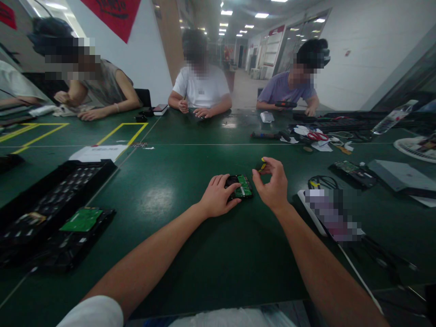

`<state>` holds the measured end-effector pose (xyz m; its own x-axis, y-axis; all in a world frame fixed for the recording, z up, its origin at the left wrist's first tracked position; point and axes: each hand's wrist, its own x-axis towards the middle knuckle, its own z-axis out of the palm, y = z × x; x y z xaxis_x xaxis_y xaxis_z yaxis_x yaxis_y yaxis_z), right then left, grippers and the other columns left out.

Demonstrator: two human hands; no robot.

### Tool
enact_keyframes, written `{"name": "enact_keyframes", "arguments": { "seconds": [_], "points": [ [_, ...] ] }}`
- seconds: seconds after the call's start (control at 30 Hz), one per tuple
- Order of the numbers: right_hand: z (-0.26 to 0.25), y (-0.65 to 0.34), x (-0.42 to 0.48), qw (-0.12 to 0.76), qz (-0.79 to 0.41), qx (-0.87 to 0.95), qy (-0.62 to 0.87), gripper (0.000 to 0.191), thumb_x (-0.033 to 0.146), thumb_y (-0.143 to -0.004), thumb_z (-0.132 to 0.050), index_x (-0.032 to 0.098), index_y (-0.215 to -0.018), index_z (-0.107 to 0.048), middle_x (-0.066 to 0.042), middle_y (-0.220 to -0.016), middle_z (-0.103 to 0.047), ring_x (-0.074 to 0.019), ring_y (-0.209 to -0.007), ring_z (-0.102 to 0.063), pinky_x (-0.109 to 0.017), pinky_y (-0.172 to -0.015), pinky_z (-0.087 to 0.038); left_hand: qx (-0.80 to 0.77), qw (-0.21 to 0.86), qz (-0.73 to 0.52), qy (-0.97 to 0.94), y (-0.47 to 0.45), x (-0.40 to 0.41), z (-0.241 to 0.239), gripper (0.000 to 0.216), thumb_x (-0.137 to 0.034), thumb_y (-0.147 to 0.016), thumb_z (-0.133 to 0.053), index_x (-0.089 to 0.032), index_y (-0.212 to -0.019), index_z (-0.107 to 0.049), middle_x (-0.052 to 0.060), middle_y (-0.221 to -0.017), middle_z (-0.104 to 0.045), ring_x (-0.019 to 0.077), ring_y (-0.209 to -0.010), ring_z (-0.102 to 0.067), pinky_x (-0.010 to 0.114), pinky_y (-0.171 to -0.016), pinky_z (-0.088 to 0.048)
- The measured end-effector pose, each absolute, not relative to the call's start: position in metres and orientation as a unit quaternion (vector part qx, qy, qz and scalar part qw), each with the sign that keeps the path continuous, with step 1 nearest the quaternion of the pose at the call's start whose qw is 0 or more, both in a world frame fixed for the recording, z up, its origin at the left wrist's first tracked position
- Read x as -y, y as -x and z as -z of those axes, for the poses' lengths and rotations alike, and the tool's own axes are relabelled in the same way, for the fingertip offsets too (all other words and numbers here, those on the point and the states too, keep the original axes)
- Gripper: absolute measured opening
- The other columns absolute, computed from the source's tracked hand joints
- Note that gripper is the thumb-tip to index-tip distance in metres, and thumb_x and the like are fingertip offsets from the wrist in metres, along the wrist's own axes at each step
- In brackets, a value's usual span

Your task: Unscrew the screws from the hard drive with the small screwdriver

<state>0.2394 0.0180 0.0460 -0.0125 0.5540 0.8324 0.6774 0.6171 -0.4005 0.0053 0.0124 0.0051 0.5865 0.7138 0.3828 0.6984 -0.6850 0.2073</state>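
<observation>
The left hand (217, 197) grips a green-boarded device (244, 186) on the table (218, 259) at twelve o'clock; the right hand (273, 185), apart from it at three o'clock, pinches a small black-and-yellow piece (262, 166); a black tray (92, 181) lies at nine o'clock.

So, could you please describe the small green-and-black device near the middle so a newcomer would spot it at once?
On the green table, find the camera wearer's left hand near the middle. Partly under it lies a small black device with a green board. Similar devices lie to left and right, but neither has a hand on it.
</observation>
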Motion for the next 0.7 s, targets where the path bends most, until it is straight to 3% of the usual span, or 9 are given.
{"name": "enact_keyframes", "arguments": {
  "seconds": [0.2,0.37,0.7],
  "points": [
    [-0.048,-0.2392,-0.0157,0.544,0.034,0.722,0.426,0.051,0.024,-0.1,-0.062,0.028,-0.148,-0.046,-0.013,-0.135,-0.065,-0.0254,-0.102,-0.074,-0.048,-0.088,-0.067,-0.396,0.017,-0.222,-0.891,-0.005,-0.0119,-0.005,0.059,-0.059,-0.1,-0.061,-0.028,-0.149,-0.062,0.018,-0.156,-0.048,0.0415,-0.146,-0.044,0.062,-0.12,-0.037],
    [-0.0525,-0.2376,-0.0134,0.546,0.073,0.715,0.431,0.047,0.026,-0.099,-0.067,0.028,-0.142,-0.051,-0.012,-0.128,-0.065,-0.0248,-0.099,-0.071,-0.044,-0.079,-0.067,-0.399,0.023,-0.219,-0.89,-0.0051,-0.0118,-0.0054,0.059,-0.06,-0.099,-0.062,-0.028,-0.149,-0.062,0.018,-0.157,-0.048,0.0421,-0.147,-0.043,0.064,-0.12,-0.036],
    [-0.0553,-0.2385,-0.0137,0.548,0.089,0.715,0.425,0.045,0.025,-0.097,-0.07,0.028,-0.138,-0.053,-0.011,-0.125,-0.065,-0.025,-0.097,-0.07,-0.044,-0.077,-0.066,-0.397,0.015,-0.219,-0.891,-0.0042,-0.0125,-0.0037,0.059,-0.06,-0.1,-0.061,-0.027,-0.15,-0.062,0.02,-0.157,-0.047,0.0428,-0.145,-0.044,0.064,-0.12,-0.036]
  ]
}}
